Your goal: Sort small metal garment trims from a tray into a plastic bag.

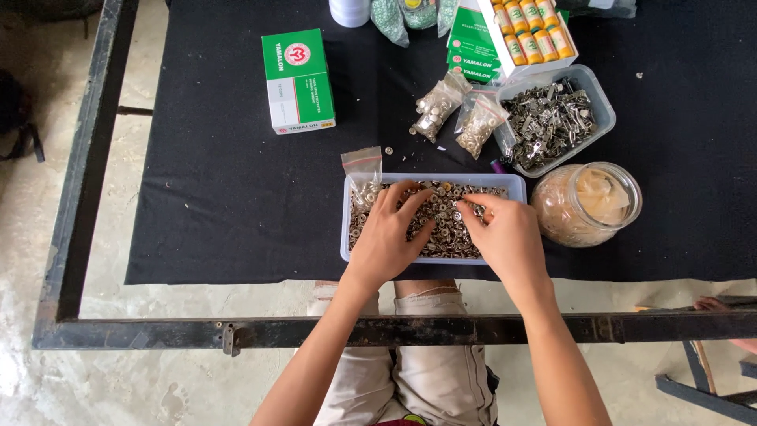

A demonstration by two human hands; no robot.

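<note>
A clear plastic tray (512, 183) full of small metal rings and snap parts (445, 213) lies on the black cloth in front of me. My left hand (388, 233) rests flat in the tray's left half, fingers spread over the parts. My right hand (505, 233) covers the right half, with thumb and forefinger pinched on a small metal piece near the middle. A small clear bag (363, 170) stands in the tray's left corner.
Behind the tray are two bags of metal parts (453, 110), a clear tub of metal clips (552, 118), a glass jar (587, 203), a green and white box (297, 79) and a box of yellow thread spools (532, 31). A dark metal frame bar (236, 331) runs across below.
</note>
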